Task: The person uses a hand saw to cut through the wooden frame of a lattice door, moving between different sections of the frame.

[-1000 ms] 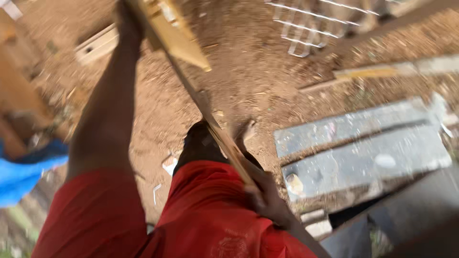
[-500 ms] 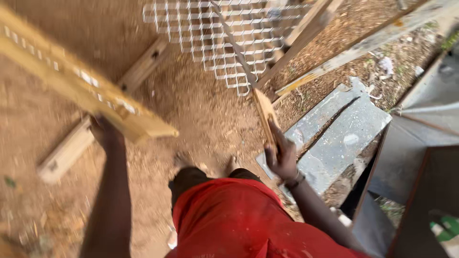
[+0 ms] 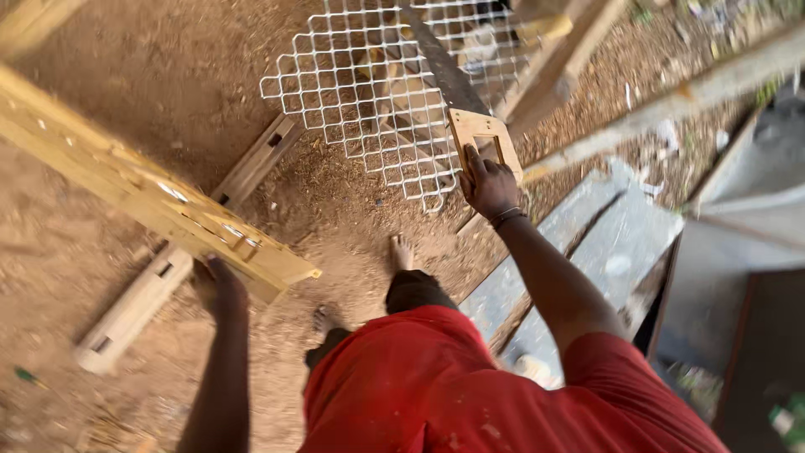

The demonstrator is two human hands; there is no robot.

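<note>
My right hand (image 3: 489,186) grips the wooden handle of a handsaw (image 3: 470,126), fingers curled on the frame, blade running up over the white mesh panel (image 3: 360,92). Left of the mesh, my left hand (image 3: 220,287) supports the yellow timber frame (image 3: 151,205) from beneath; finger state indeterminate.

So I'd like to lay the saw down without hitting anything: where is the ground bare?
Bare dirt lies upper left, between the yellow frame and the white mesh. Another patch sits between the mesh and the feet. Crowded right: the saw, beams and grey boards.
</note>
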